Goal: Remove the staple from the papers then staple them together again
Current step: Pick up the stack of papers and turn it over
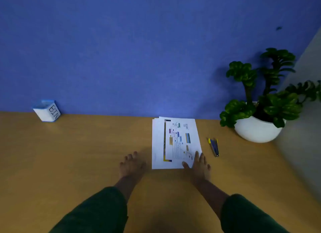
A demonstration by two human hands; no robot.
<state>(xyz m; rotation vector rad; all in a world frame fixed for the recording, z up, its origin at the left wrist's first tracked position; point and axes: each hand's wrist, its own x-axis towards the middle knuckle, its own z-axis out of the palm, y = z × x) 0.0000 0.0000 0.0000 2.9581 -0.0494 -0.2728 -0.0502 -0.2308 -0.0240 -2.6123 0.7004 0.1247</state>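
We see the papers [175, 142], a small stack of white sheets w/ a coloured chart printed on top, lying flat on the wooden desk [78, 154]; sheets are slightly fanned at the far edge, so edges don't line up. Taking the papers as our landmark: their far edge sits just short of the blue wall panel [139, 50]. The right hand [198, 165] rests on the papers' near right corner, fingers straight and spread, thumb and a couple of fingertips lying on the sheet, nothing gripped. The left hand [132, 165] lies flat on the desk just left of the papers' near left corner, not touching them as far as we can tell; fingers relaxed and a bit spread, holding nothing. Just right of the papers, apart from them, lies a small blue and yellow tool [214, 146], lengthwise approx parallel to the papers' right edge; too blurred for us to tell if it's a stapler or staple remover. Further right of the papers, against the wall, stands a leafy green plant in a round white pot [257, 130]. Well to the left of the papers, also at the wall, sits a small white and blue box marked BIN [46, 111]. Both forearms show dark green sleeves [97, 213]. Any staple in the papers is too small to make out.
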